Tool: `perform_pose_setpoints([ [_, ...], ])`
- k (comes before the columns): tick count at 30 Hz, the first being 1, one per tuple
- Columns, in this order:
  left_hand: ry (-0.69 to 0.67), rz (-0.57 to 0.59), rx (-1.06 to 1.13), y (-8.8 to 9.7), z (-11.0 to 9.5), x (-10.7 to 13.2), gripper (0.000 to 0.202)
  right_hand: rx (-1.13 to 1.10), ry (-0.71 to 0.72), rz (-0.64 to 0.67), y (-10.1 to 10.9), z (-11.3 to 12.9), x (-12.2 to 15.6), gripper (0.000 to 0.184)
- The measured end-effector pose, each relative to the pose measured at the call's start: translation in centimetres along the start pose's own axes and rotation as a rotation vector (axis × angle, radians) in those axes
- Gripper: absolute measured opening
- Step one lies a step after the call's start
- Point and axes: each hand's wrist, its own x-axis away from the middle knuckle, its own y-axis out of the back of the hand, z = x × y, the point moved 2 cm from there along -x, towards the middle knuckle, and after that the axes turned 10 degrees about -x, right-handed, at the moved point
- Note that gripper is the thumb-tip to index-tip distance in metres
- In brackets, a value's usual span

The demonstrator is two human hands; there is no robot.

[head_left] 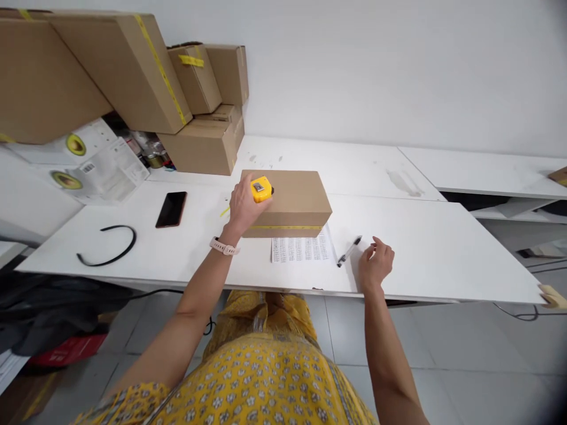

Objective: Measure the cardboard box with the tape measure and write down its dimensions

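Observation:
My left hand (244,206) is closed around a yellow tape measure (261,189), held over the left part of a closed cardboard box (295,192). Yellow tape runs along the box's near side. The box rests partly on a printed sheet (303,249) with columns of small text, too small to read. My right hand (376,261) lies near the table's front edge, its fingers loosely bent and apart, with nothing seen in them. Just left of it is a pen (349,251), which it does not touch.
On the white table (420,242) lie a phone (172,209) and a black headband-like hoop (108,247) at left. Stacked cardboard boxes (199,144) and white cartons with avocado pictures (101,165) stand at the back left. A shelf unit (509,177) is at right.

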Motion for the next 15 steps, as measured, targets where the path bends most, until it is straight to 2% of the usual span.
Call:
perform_pose_setpoints([
  [2, 0.044, 0.065, 0.189, 0.7, -0.9, 0.6, 0.075, -0.129, -0.001, -0.087, 1.2, 3.3, -0.1, 0.035],
  [4, 0.079, 0.239, 0.485, 1.5, -2.2, 1.5, 0.064, -0.345, -0.080, -0.076, 2.1, 7.5, -0.6, 0.033],
  [5, 0.091, 0.337, 0.623, 1.8, -3.0, 2.0, 0.059, -0.493, -0.160, 0.025, 2.2, 9.8, -0.9, 0.033],
  [7, 0.108, 0.476, 0.786, 2.2, -4.6, 2.8, 0.053, -0.830, -0.343, 0.368, 1.7, 14.4, -1.6, 0.039],
  [9, 0.117, 0.526, 0.796, 2.2, -5.6, 3.3, 0.051, -1.085, -0.485, 0.660, 0.9, 18.1, -2.3, 0.052],
  [10, 0.121, 0.534, 0.773, 2.1, -5.8, 3.4, 0.050, -1.154, -0.538, 0.755, 0.5, 19.4, -2.6, 0.057],
  [12, 0.123, 0.548, 0.716, 1.8, -5.7, 3.5, 0.051, -1.198, -0.614, 0.839, -0.2, 21.1, -3.0, 0.063],
  [15, 0.104, 0.549, 0.663, 1.9, -4.8, 3.3, 0.052, -1.150, -0.640, 0.861, -0.7, 22.0, -3.5, 0.063],
])
